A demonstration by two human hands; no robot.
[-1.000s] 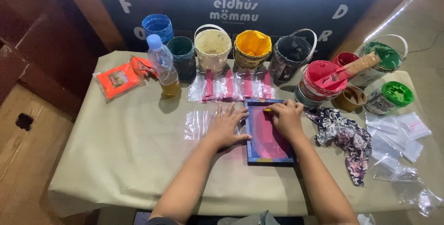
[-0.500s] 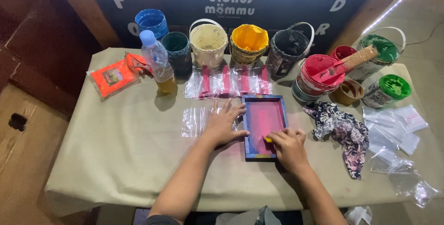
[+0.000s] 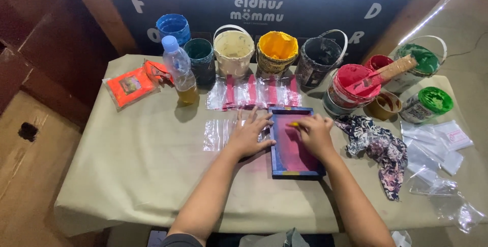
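Left hand [image 3: 249, 135]: fingers spread flat, pressing the frame's [image 3: 295, 143] left edge and a clear bag [image 3: 218, 134]. Right hand [image 3: 315, 134]: fingers curled together on a yellow squeegee [image 3: 293, 124] at the frame's far end, mid-table [image 3: 152, 165].

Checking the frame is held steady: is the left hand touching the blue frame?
Touching. The head view shows the left hand lying flat with its thumb against the left edge of the blue frame.
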